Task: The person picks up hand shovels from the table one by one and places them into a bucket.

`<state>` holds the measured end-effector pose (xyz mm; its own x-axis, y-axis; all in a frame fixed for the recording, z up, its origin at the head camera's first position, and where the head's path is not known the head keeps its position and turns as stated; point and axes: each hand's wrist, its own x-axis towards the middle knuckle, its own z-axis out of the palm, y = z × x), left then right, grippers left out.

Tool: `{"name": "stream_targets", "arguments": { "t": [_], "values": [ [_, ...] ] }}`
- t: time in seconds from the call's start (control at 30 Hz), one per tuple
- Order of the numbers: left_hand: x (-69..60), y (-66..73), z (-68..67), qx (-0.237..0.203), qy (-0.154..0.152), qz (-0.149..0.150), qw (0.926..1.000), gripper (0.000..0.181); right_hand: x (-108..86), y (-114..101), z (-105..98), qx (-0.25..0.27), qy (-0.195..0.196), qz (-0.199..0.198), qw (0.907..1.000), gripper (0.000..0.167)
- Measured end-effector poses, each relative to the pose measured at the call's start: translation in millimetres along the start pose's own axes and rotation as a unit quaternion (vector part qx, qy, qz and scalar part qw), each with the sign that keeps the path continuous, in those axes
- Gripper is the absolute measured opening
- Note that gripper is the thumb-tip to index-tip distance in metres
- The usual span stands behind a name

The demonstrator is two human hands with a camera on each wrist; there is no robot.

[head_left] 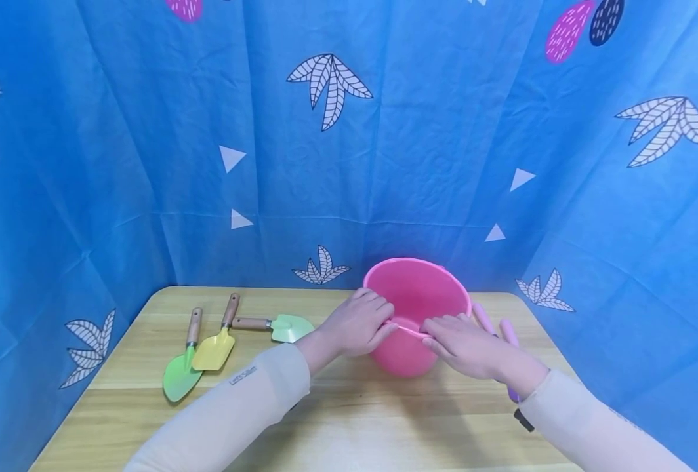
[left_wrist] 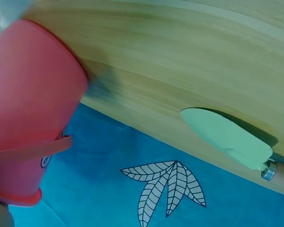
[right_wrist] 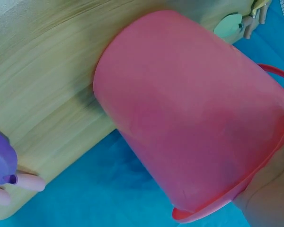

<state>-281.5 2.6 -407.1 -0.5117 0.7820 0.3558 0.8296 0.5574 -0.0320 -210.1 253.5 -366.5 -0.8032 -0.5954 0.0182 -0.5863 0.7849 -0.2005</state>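
Note:
A pink bucket [head_left: 405,357] stands tilted at the back of the wooden table, its open mouth showing in the head view. My left hand [head_left: 363,321] grips the near rim on the left side, fingers over the edge. On the right part of the same rim, my right hand [head_left: 464,341] holds on with its fingers inside the mouth. The bucket's outer wall [right_wrist: 180,104] fills much of the right wrist view, with part of the right hand [right_wrist: 270,189] at the rim. A handle [left_wrist: 33,150] crosses the bucket's side in the left wrist view.
To the left lie a green trowel [head_left: 180,377], a yellow shovel [head_left: 214,351] and a pale green shovel [head_left: 290,328], all wooden-handled. Right of the bucket are purple tools [right_wrist: 0,158] with pink handles [head_left: 483,319]. A blue patterned curtain [head_left: 313,183] surrounds the table.

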Motion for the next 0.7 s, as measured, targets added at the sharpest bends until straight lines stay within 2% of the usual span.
{"name": "stream_targets", "arguments": {
  "t": [0.23, 0.7],
  "values": [
    [-6.3, 0.4, -2.2, 0.015, 0.008, 0.01, 0.9998, 0.031, 1.6, -4.6, 0.6, 0.008, -0.006, -0.005, 0.9999, 0.024],
    [-23.9, -2.0, -9.1, 0.008, 0.02, 0.013, 0.9997, 0.029, 6.8, -15.4, 4.1, 0.021, -0.018, -0.015, 0.9995, 0.031]
  ]
}}
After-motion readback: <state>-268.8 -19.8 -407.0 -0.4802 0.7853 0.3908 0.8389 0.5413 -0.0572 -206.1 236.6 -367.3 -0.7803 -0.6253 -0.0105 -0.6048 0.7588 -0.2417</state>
